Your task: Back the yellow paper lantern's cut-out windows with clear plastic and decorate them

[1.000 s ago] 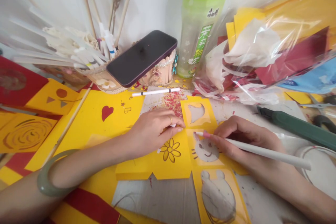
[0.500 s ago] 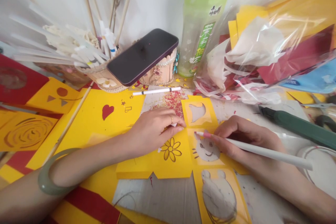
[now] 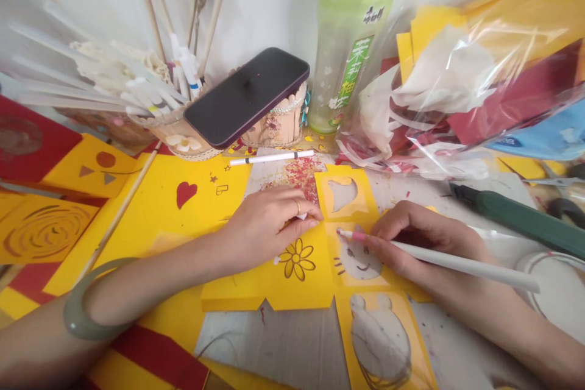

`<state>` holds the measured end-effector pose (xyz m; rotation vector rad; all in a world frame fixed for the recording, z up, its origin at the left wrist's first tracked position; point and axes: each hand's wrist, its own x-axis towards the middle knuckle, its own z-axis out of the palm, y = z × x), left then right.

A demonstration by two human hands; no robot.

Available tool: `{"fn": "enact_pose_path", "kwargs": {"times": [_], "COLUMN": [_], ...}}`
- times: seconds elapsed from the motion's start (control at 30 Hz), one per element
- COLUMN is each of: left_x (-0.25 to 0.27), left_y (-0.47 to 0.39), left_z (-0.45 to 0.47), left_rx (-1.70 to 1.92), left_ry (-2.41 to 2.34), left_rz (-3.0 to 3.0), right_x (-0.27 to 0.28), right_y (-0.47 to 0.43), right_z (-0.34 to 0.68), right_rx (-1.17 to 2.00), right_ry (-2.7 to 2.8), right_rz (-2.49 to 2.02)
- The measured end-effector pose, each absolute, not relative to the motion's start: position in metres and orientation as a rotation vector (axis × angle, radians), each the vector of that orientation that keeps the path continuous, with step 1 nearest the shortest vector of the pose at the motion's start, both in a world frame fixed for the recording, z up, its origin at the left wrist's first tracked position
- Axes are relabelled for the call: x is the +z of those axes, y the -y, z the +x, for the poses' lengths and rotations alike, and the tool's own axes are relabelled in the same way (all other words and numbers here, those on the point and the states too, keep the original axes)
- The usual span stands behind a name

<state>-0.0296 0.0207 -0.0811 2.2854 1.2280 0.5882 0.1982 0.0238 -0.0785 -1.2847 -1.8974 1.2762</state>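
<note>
My right hand (image 3: 427, 244) grips a white marker pen (image 3: 461, 264) with a pink section near its nib. The nib touches the ear of a cat-face cutout (image 3: 361, 259) in a yellow card, which has clear film over it. My left hand (image 3: 274, 219) rests on the yellow card (image 3: 315, 289), fingers curled round a small white piece that looks like a pen cap, mostly hidden. Just below those fingers is a flower cutout (image 3: 297, 259). Above the cat is a ghost-like cutout (image 3: 343, 195); a round-eared animal cutout (image 3: 381, 338) lies nearer me.
A white pen (image 3: 272, 158) lies behind my left hand. Further back are a phone (image 3: 249, 94) leaning on small pots, a green bottle (image 3: 354, 42) and a plastic bag (image 3: 457, 91) of coloured paper. A dark green marker (image 3: 525, 219) lies at right, a thin stick (image 3: 121, 210) at left.
</note>
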Motion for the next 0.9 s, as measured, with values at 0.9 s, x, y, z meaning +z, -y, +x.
{"fn": "enact_pose_path", "kwargs": {"times": [0.9], "left_x": [-0.0799], "left_y": [-0.0208], "left_z": [-0.0293], "left_rx": [0.577], "left_ry": [-1.225], "left_rz": [2.269], "right_x": [-0.0741], "right_y": [-0.0259], "right_z": [0.2033], "right_rx": [1.273], "right_ry": [2.014], "right_rz": [-1.268]}}
